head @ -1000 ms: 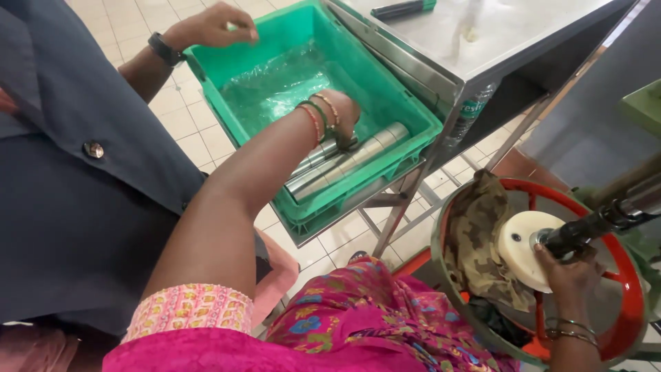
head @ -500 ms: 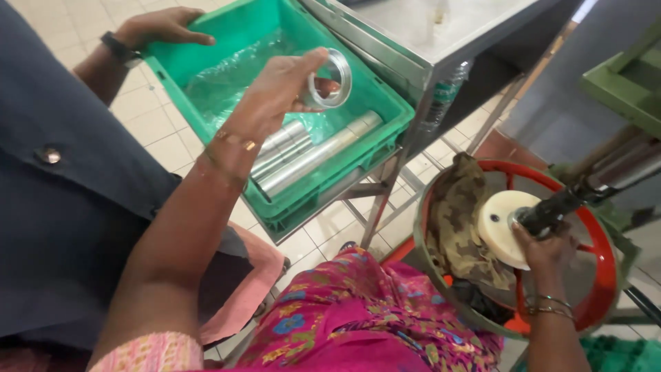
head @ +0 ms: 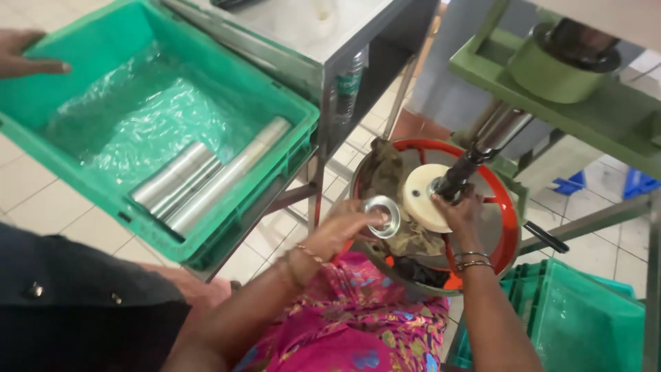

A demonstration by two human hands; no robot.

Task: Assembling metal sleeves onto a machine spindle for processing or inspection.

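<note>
A metal ring (head: pixel 383 216) is pinched in the left hand (head: pixel 342 231); the right hand (head: pixel 460 210) is clamped on the spindle (head: pixel 451 180). If misaligned, the ring could slip into the rag (head: pixel 385 165).

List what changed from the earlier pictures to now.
The left hand took a metal ring out of the green crate and carried it over to the red wheel. The right hand stayed at the white disc; the steel tubes stayed put.

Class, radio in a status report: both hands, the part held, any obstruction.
Left hand grips metal ring. Right hand on cream disc at spindle. Cloth alongside.
</note>
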